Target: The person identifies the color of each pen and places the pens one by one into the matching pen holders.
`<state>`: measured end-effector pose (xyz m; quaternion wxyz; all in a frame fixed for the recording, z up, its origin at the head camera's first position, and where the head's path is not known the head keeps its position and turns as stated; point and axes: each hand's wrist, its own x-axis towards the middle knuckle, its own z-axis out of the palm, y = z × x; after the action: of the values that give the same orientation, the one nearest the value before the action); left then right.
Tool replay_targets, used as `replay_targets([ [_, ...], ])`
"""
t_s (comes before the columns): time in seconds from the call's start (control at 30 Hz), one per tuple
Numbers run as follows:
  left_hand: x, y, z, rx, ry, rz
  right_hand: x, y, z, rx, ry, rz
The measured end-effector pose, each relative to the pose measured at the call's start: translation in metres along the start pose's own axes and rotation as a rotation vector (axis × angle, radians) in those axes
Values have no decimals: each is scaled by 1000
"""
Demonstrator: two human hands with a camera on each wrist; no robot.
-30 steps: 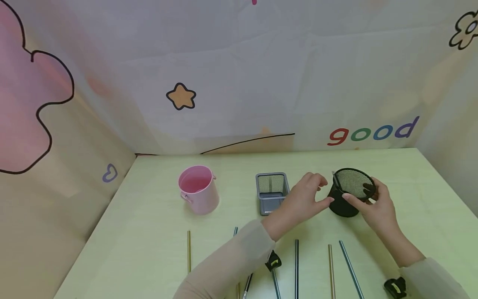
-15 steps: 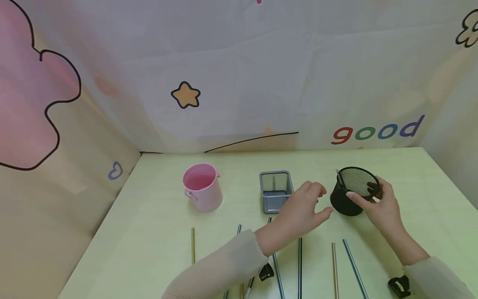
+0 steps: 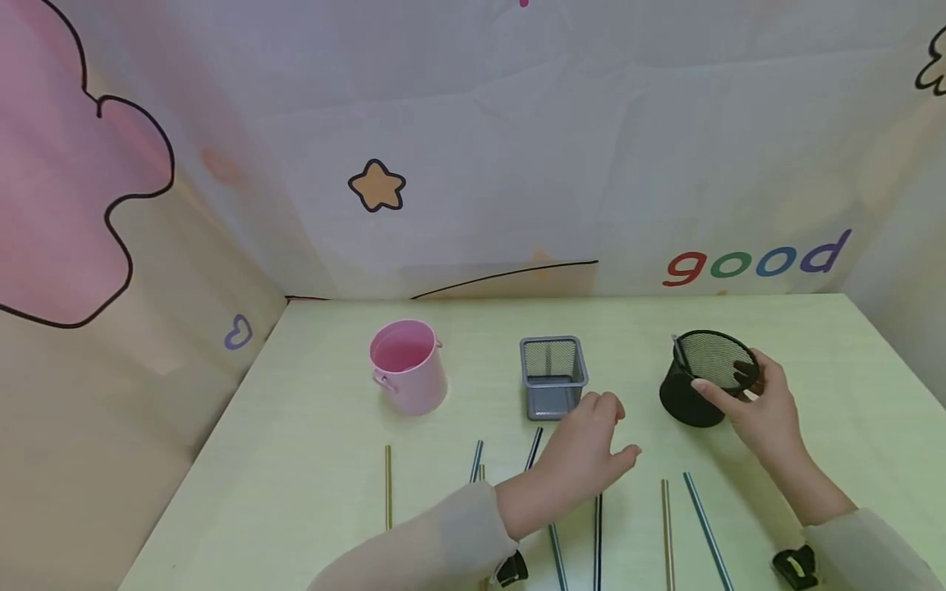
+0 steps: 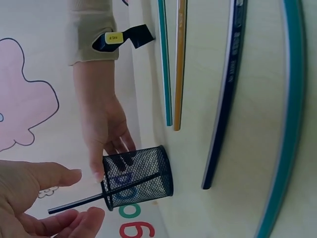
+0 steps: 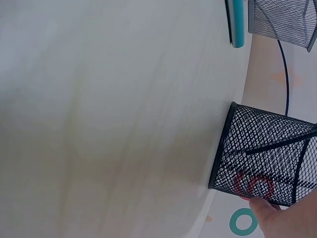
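A black mesh pen holder [image 3: 695, 394] stands at the right of the table, a dark pencil [image 4: 77, 203] leaning out over its rim. With thumb and fingers, my right hand [image 3: 764, 414] grips the holder's right side. My left hand [image 3: 572, 455] is raised over the table in front of the grey mesh basket [image 3: 554, 402]; its thumb and fingers are parted and hold nothing. Around and below it lie several pencils: a dark one [image 4: 225, 94], a teal one [image 4: 297, 74] and a gold one [image 4: 179, 64]. My left forearm hides parts of some.
A pink bucket [image 3: 417, 382] stands at the back left. On the left lies a gold pencil [image 3: 388, 488], on the right another gold pencil [image 3: 668, 533] beside a blue pencil [image 3: 709, 529]. A printed cloth wall [image 3: 473, 164] rises behind the table.
My left hand has drawn back from the black pen holder, toward me and slightly left. The right hand keeps its grip on the holder. The head view has shifted a little.
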<state>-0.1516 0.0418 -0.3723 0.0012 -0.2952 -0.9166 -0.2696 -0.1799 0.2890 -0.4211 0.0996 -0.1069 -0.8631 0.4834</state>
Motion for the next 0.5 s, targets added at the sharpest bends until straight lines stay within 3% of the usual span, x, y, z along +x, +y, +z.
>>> replay_targets([
  [0.5,-20,-7,19,35,-104,-138,-1,-3,0,-8,0,1],
])
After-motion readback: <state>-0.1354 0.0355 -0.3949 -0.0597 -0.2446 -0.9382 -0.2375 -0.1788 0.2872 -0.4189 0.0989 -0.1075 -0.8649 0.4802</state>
